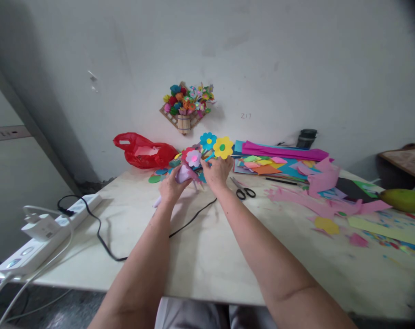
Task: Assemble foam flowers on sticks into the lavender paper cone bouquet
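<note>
Two bare hands at the middle of the frame, both on one paper bouquet (200,157). Left hand (171,185) wrapped round the lilac paper cone (183,174) at its base, grip closed on it. Right hand (217,171) just beside, fingers pinched together on the stems beneath the blooms. Four flower heads countable above the hands: one blue (208,140), one yellow with a green centre (223,147), one lilac-pink (193,158), one red behind it, half hidden. One pair of black-handled scissors (243,189) flat on the table (200,256), just right of the right hand, apart from it. One black cable (106,242) curving from the white power strip (46,240) at lower left toward centre, passing under the forearms. One white charger (39,226) plugged into that strip. One red plastic bag (142,151) at the back edge, left of the bouquet. One stack of coloured sheets (279,160) at the back right, with pink scraps (317,201) strewn toward the right edge; too many and too blurred to count. One green-yellow fruit (404,199) near the right edge. One flower basket (187,107) on the wall above. Bare tabletop across the near middle between the forearms and the front edge; right side crowded, left edge taken by the strip.
</note>
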`<state>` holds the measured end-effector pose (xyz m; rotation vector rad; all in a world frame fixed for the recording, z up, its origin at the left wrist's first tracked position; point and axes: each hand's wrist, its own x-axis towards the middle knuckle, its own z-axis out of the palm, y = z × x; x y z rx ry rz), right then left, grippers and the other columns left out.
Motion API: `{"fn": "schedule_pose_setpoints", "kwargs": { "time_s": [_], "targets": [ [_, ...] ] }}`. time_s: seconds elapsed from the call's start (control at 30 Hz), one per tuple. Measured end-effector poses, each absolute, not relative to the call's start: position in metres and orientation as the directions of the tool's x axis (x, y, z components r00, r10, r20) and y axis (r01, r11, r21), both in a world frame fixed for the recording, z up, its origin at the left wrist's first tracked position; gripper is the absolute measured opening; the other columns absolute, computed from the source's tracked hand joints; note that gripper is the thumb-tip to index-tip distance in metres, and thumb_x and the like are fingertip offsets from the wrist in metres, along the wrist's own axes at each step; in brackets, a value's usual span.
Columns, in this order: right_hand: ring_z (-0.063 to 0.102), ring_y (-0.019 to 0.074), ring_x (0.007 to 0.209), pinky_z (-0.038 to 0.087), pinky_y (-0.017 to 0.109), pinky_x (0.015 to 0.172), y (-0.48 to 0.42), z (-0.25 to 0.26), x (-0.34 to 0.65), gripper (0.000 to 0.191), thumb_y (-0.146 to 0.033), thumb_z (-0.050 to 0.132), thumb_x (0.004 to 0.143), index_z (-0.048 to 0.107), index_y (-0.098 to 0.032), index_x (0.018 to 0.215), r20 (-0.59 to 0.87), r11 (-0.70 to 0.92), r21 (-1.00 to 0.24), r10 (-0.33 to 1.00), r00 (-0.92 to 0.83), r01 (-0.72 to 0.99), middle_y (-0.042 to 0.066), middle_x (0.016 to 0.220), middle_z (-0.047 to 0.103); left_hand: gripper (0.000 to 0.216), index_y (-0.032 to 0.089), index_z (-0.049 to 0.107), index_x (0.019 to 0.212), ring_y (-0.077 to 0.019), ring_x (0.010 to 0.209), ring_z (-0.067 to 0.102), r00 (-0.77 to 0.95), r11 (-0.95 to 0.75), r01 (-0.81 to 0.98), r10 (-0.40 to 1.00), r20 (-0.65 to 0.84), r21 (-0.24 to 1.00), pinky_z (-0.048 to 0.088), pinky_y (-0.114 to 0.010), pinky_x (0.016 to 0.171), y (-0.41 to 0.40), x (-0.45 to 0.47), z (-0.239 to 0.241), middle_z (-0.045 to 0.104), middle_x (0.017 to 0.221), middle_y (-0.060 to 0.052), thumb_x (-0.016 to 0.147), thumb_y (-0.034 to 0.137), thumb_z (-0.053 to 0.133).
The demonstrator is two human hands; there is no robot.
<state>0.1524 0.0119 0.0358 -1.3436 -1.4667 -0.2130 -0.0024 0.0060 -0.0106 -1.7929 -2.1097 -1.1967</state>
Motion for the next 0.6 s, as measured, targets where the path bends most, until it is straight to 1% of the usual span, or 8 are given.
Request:
{"fn": "schedule_pose_setpoints", "kwargs": {
  "time_s": [0.13,0.2,0.27,0.43,0.53,0.6],
  "targets": [
    [0.044,0.0316,0.114,0.024,0.054,0.103,0.0139,0.0359,0.1537,0.031,-0.043,0.056,0.082,0.074,-0.019,0.073,0.772,0.340,-0.507,0.588,0.242,0.792,0.014,0.097,0.064,0.068,0.035,0.051,0.129,-0.0257,0.096,0.063,-0.283,-0.025,0.876,0.781,0.556,0.481,0.047,-0.033,0.078,0.0059,-0.0033,-0.0109,0.067,0.111,-0.003,0.067,0.060,0.065],
    [0.043,0.0311,0.115,0.023,0.053,0.103,0.0147,0.0368,0.1552,0.030,-0.042,0.055,0.082,0.074,-0.019,0.074,0.773,0.345,-0.512,0.583,0.248,0.787,0.013,0.099,0.064,0.069,0.035,0.051,0.128,-0.0256,0.096,0.063,-0.283,-0.031,0.873,0.780,0.558,0.486,0.047,-0.033,0.077,0.0061,-0.0038,-0.0114,0.067,0.111,-0.003,0.066,0.060,0.065],
    [0.044,0.0301,0.112,0.024,0.052,0.103,0.0144,0.0377,0.1562,0.030,-0.041,0.054,0.083,0.074,-0.019,0.074,0.768,0.352,-0.513,0.596,0.235,0.783,0.013,0.097,0.065,0.068,0.035,0.051,0.128,-0.0252,0.096,0.063,-0.285,-0.040,0.869,0.775,0.564,0.493,0.046,-0.032,0.077,0.0064,-0.0041,-0.0120,0.067,0.112,-0.002,0.066,0.059,0.066],
    [0.048,0.0292,0.104,0.028,0.050,0.098,0.0113,0.0382,0.1554,0.032,-0.041,0.054,0.083,0.074,-0.019,0.071,0.751,0.360,-0.517,0.626,0.209,0.777,0.011,0.082,0.066,0.069,0.035,0.052,0.128,-0.0243,0.096,0.063,-0.293,-0.051,0.860,0.766,0.572,0.509,0.046,-0.031,0.078,0.0066,-0.0038,-0.0128,0.067,0.112,-0.002,0.065,0.058,0.068],
    [0.049,0.0294,0.103,0.027,0.049,0.097,0.0099,0.0383,0.1542,0.031,-0.041,0.054,0.083,0.074,-0.020,0.072,0.741,0.361,-0.520,0.642,0.198,0.775,0.010,0.074,0.065,0.068,0.034,0.053,0.127,-0.0241,0.095,0.063,-0.293,-0.051,0.860,0.766,0.572,0.508,0.046,-0.031,0.078,0.0064,-0.0037,-0.0126,0.067,0.110,-0.002,0.065,0.058,0.068],
    [0.048,0.0294,0.104,0.026,0.049,0.098,0.0093,0.0389,0.1540,0.031,-0.041,0.054,0.083,0.074,-0.020,0.073,0.722,0.349,-0.524,0.667,0.187,0.777,0.010,0.074,0.065,0.068,0.034,0.053,0.127,-0.0241,0.095,0.063,-0.292,-0.053,0.861,0.763,0.577,0.507,0.046,-0.031,0.078,0.0065,-0.0037,-0.0124,0.068,0.110,-0.003,0.065,0.058,0.068]
  ]
}}
